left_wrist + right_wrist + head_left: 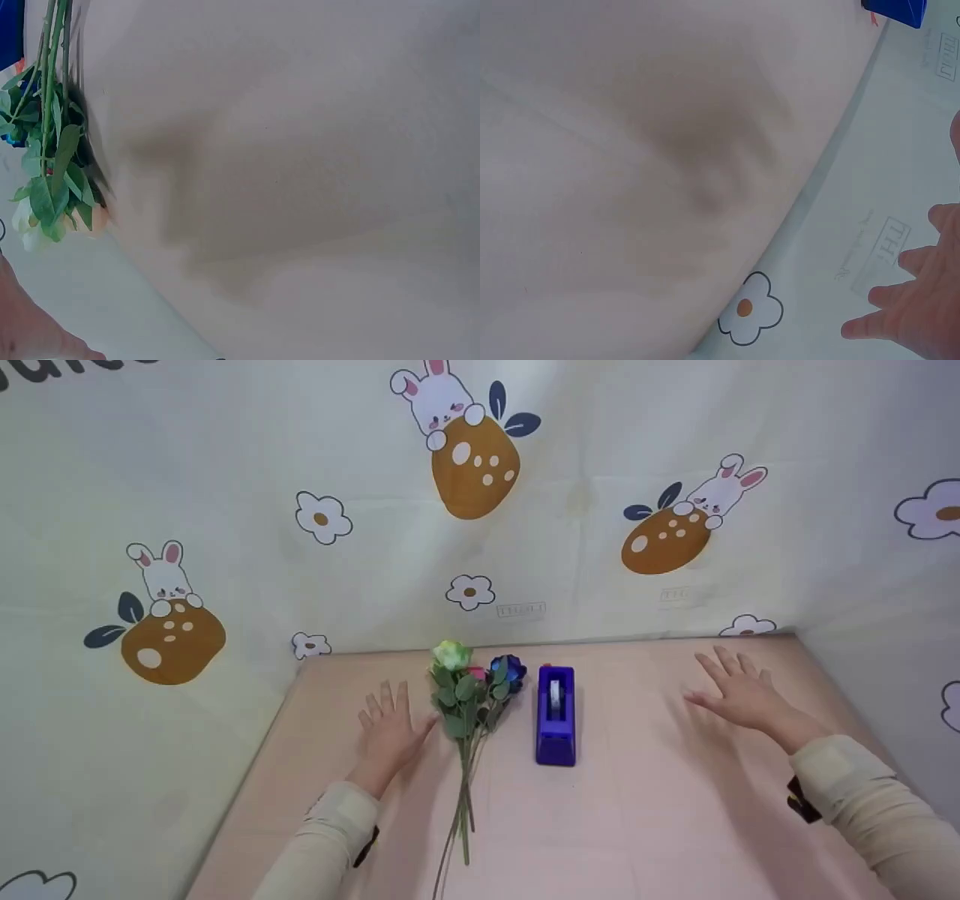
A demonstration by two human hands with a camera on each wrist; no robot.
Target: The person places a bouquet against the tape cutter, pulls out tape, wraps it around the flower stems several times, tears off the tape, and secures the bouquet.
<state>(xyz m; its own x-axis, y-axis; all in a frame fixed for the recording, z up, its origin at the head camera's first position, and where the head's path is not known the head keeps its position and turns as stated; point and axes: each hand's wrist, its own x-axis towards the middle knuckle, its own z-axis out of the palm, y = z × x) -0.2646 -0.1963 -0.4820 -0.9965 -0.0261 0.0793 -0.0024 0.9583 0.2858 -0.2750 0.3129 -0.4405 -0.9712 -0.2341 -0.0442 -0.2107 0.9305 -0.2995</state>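
Note:
Long-stemmed artificial flowers lie on the pink surface in the head view, one bloom pale green-white and another dark blue. Just right of them stands a blue tape dispenser with a roll of tape in it. My left hand hovers left of the flowers, fingers spread, its thumb near the leaves; whether it touches them I cannot tell. Well to the right of the dispenser, my right hand is held with spread fingers and nothing in it. The left wrist view shows the leaves up close.
A pale cloth printed with rabbits and flowers hangs behind and beside the pink tabletop. Something small and pinkish red sits between the two blooms. Dark bands show at both sleeve cuffs.

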